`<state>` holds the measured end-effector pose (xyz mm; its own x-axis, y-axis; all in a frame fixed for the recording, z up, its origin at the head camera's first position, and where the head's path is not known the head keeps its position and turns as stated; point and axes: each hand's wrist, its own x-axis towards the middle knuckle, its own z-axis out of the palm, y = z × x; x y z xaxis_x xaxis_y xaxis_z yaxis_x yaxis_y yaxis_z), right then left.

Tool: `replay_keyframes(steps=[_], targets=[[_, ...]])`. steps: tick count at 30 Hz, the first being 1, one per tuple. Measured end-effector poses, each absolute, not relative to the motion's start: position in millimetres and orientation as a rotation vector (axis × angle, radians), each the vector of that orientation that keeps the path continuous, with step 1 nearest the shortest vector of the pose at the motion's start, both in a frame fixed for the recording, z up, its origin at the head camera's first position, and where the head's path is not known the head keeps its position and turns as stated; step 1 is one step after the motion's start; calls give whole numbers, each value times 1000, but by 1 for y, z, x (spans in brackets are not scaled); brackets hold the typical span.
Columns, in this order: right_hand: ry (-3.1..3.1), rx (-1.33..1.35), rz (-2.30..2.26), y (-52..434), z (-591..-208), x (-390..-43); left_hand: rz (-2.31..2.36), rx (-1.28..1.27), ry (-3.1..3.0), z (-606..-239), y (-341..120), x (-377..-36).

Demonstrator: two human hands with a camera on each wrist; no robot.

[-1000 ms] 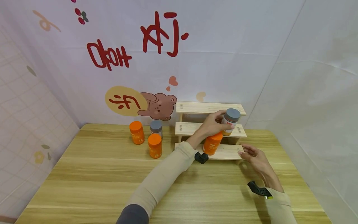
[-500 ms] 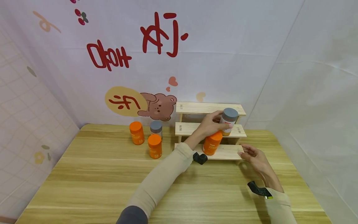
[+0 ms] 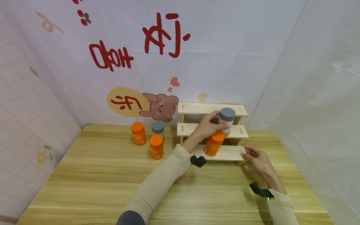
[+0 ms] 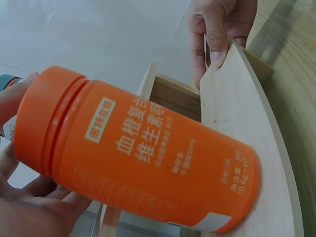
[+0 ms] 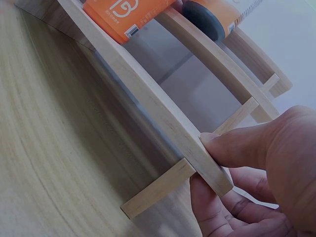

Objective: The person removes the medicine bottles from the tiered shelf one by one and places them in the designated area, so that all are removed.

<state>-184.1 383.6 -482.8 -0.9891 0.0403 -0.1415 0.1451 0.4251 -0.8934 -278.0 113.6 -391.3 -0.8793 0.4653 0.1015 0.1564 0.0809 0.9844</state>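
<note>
My left hand [image 3: 207, 127] grips a white bottle with a grey lid [image 3: 226, 120], upright at the middle tier of a three-tier wooden display stand [image 3: 194, 108]. In front of it, an orange bottle [image 3: 214, 143] stands on the lowest tier. That orange bottle [image 4: 143, 153] fills much of the left wrist view and partly hides my left hand [image 4: 34, 202]. My right hand [image 3: 257, 159] pinches the right end of the lowest tier. From the right wrist view, the thumb of the right hand [image 5: 261, 163] lies on top of the board and the fingers curl below.
Left of the stand, on the wooden table [image 3: 112, 181], are two orange bottles [image 3: 138, 133] and another grey-lidded bottle [image 3: 158, 128], partly hidden by the nearer orange one. A printed cloth backdrop [image 3: 225, 47] rises right behind the stand.
My left hand has slid the grey-lidded bottle a little to the left along the middle tier. The right hand keeps its pinch on the lowest board.
</note>
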Motion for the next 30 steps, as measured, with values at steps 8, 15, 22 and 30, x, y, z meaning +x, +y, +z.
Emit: replay_keyframes(steps=[8,15,22,30], targets=[[2580,158,-1620,385,-484,-184,1920,585,2112,-389,104,-274],[2580,164,-1601,385,-484,-184,1983,612,2099,-389,94,-274],[2589,162,-1586,386,-485,-185,2025,607,2116,-392,85,-277],[2597,166,-1583,385,-486,-185,2042,601,2147,-394,74,-278]])
